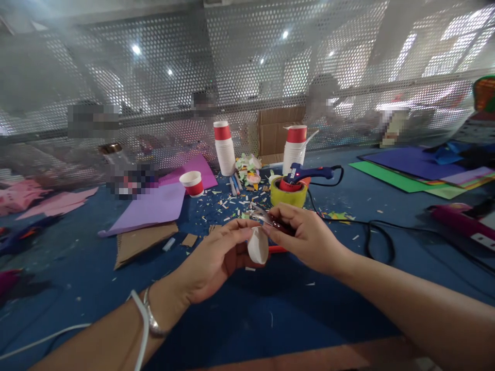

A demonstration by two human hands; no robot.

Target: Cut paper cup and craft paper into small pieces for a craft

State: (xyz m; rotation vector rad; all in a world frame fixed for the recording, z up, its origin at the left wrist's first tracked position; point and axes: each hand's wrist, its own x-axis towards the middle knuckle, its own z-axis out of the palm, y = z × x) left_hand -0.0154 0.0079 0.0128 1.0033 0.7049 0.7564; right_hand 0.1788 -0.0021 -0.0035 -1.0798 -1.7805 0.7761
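Observation:
My left hand (216, 257) is closed on a small white paper cup (258, 246), held on its side above the blue table (240, 319). My right hand (305, 234) grips a pair of scissors (266, 219), its metal blades at the cup's top edge. A red part of the cup or the scissors' handle shows just under my right hand. Both hands meet at the middle of the view, close to my body.
Behind the hands stand a yellow tape roll (288, 193) with a blue glue gun (309, 172) on it, two stacks of red-rimmed cups (224, 149), a single cup (192, 183), paper scraps, purple paper (154, 203), cardboard (143, 239) and a black cable (377, 237). Coloured sheets (417, 167) lie right.

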